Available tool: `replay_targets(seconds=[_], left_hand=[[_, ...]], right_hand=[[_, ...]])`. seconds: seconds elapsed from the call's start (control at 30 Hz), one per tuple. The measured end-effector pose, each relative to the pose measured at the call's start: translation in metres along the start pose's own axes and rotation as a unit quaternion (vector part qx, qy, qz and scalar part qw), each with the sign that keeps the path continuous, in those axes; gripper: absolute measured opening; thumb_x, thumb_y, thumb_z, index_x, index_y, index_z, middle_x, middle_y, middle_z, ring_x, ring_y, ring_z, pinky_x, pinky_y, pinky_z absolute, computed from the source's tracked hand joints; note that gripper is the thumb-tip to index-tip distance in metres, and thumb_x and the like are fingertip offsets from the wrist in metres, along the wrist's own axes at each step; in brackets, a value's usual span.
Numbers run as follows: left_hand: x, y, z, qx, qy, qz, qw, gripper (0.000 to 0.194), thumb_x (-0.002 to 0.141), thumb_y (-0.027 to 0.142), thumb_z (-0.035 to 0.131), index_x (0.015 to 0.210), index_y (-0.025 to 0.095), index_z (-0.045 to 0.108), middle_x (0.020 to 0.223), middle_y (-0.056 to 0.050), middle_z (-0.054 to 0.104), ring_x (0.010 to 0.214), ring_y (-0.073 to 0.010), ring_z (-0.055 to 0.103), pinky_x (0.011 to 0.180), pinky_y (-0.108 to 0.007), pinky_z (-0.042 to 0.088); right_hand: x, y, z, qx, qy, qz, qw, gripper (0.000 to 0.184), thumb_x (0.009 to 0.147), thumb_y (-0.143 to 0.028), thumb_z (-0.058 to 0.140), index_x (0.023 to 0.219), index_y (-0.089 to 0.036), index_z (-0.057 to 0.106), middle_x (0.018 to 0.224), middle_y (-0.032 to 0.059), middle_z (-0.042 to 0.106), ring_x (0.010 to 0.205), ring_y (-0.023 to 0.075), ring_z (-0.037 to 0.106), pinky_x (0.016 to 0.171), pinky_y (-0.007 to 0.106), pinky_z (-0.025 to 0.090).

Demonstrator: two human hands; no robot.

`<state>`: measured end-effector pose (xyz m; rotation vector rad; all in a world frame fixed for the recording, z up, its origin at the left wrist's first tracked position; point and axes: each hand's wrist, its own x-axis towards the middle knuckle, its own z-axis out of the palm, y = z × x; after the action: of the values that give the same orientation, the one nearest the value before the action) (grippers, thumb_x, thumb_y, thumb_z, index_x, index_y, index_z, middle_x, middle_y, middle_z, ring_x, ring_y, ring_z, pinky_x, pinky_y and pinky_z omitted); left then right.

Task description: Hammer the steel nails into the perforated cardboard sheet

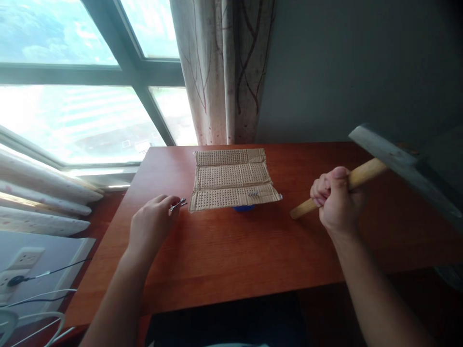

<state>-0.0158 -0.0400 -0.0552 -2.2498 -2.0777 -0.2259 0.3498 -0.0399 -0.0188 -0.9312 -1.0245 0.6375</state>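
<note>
My right hand [334, 200] is closed round the wooden handle of a hammer [365, 176], whose grey metal head is raised near the camera at the right. My left hand [154, 222] rests on the reddish wooden table [224, 250], its fingers pinching a few small metal nails [178, 205] just left of a piece of cardboard [231, 178]. The cardboard is full of rows of small holes, has a few nails stuck near its front right part, and lies propped on a blue object [244, 208] that barely shows beneath its front edge.
A window [72, 96] and a patterned curtain [224, 72] stand behind the table, with a grey wall to the right. At the lower left are a power outlet [21, 260], cables and rolled fabric [43, 193].
</note>
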Motion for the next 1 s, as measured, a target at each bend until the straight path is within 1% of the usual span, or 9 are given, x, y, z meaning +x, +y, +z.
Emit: replay_targets(seconds=[0.17,0.3,0.5,0.67,0.73,0.83,0.9,0.97,1.0], left_hand=[[0.000,0.003,0.002,0.060,-0.027,0.024,0.998,0.029,0.097,0.032,0.042,0.100,0.025,0.069,0.099,-0.007,0.071,0.084,-0.0245,0.066,0.055,-0.031,0.031],[0.002,0.003,0.003,0.058,-0.037,0.030,0.997,0.030,0.097,0.028,0.040,0.101,0.024,0.070,0.098,-0.009,0.071,0.083,-0.0259,0.065,0.054,-0.032,0.028],[0.003,0.006,0.000,0.065,-0.057,0.032,0.996,0.032,0.097,0.028,0.038,0.097,0.023,0.069,0.095,-0.009,0.071,0.079,-0.0260,0.065,0.052,-0.031,0.025],[0.005,0.008,0.000,0.076,-0.073,0.039,0.994,0.032,0.097,0.027,0.037,0.090,0.022,0.068,0.092,-0.009,0.071,0.078,-0.0263,0.067,0.051,-0.031,0.024],[0.005,0.007,0.000,0.070,-0.071,0.036,0.994,0.031,0.096,0.028,0.038,0.092,0.022,0.069,0.095,-0.009,0.071,0.078,-0.0267,0.067,0.051,-0.031,0.027],[0.005,0.002,-0.003,0.030,-0.024,0.009,0.999,0.028,0.095,0.030,0.044,0.101,0.021,0.070,0.101,-0.009,0.073,0.076,-0.0259,0.068,0.055,-0.032,0.035],[0.004,-0.001,-0.010,-0.046,0.039,-0.019,0.998,0.024,0.092,0.031,0.051,0.101,0.021,0.070,0.098,-0.006,0.074,0.072,-0.0229,0.067,0.061,-0.032,0.043],[0.004,0.001,-0.021,-0.176,0.115,-0.064,0.976,0.018,0.087,0.034,0.062,0.096,0.022,0.071,0.090,-0.002,0.073,0.070,-0.0200,0.067,0.067,-0.033,0.050],[0.003,0.005,-0.027,-0.251,0.149,-0.091,0.952,0.017,0.083,0.034,0.067,0.094,0.022,0.072,0.088,-0.001,0.073,0.071,-0.0193,0.068,0.070,-0.033,0.052]], right_hand=[[0.000,-0.001,0.000,-0.020,-0.025,0.003,0.999,0.050,0.091,-0.053,0.060,0.060,-0.022,0.036,0.046,-0.0092,0.027,0.035,0.0055,0.027,0.033,0.022,0.021],[-0.001,-0.001,0.000,-0.011,-0.033,0.004,0.999,0.050,0.092,-0.051,0.060,0.060,-0.022,0.035,0.046,-0.0090,0.027,0.036,0.0052,0.027,0.034,0.022,0.021],[-0.002,0.001,0.000,0.008,-0.038,-0.003,0.999,0.048,0.093,-0.046,0.061,0.060,-0.022,0.036,0.046,-0.0090,0.027,0.036,0.0049,0.027,0.035,0.022,0.020],[-0.003,0.001,0.000,-0.007,-0.038,0.002,0.999,0.048,0.092,-0.049,0.060,0.061,-0.022,0.036,0.046,-0.0092,0.027,0.036,0.0052,0.026,0.036,0.022,0.020],[-0.003,0.000,0.000,-0.006,-0.038,0.003,0.999,0.047,0.093,-0.048,0.060,0.061,-0.022,0.036,0.047,-0.0090,0.027,0.036,0.0053,0.026,0.036,0.022,0.020],[-0.004,0.000,0.000,-0.002,-0.043,-0.002,0.999,0.047,0.093,-0.046,0.059,0.061,-0.022,0.036,0.047,-0.0087,0.028,0.037,0.0054,0.027,0.036,0.022,0.019],[-0.004,0.000,0.000,-0.008,-0.044,-0.003,0.999,0.047,0.093,-0.047,0.059,0.061,-0.022,0.036,0.047,-0.0087,0.028,0.037,0.0056,0.027,0.036,0.022,0.020],[-0.005,0.001,0.000,-0.015,-0.044,-0.004,0.999,0.047,0.094,-0.048,0.058,0.062,-0.022,0.036,0.047,-0.0088,0.027,0.037,0.0058,0.026,0.036,0.022,0.020],[-0.005,0.001,-0.001,-0.017,-0.045,-0.004,0.999,0.047,0.094,-0.049,0.058,0.062,-0.022,0.035,0.047,-0.0089,0.027,0.037,0.0059,0.026,0.036,0.022,0.020]])
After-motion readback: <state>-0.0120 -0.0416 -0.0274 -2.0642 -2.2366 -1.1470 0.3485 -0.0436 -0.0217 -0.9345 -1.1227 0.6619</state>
